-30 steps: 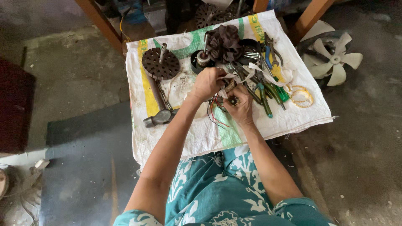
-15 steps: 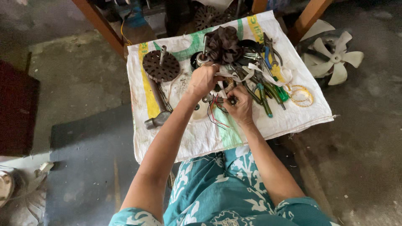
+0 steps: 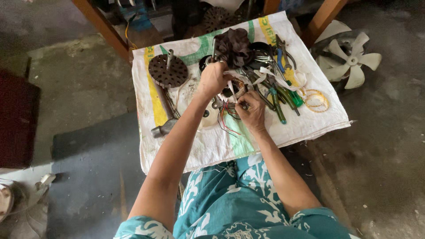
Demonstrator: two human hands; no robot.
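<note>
Pinching thin red wires (image 3: 228, 116) at frame centre, right hand (image 3: 253, 110) and left hand (image 3: 213, 79) are closed tight; wires could be snapped if tugged against the tool pile (image 3: 274, 84).

The person wears a loose teal garment (image 3: 230, 199) printed all over with white leaf and flower shapes, its folds covering the lap and knees at the bottom of the head view. Short sleeves of the same cloth end above the elbows, so both forearms are bare down to the left hand (image 3: 213, 79) and the right hand (image 3: 253, 110). No ring, watch, bracelet or glove shows on either hand or wrist, and the fingernails look short and plain.
</note>
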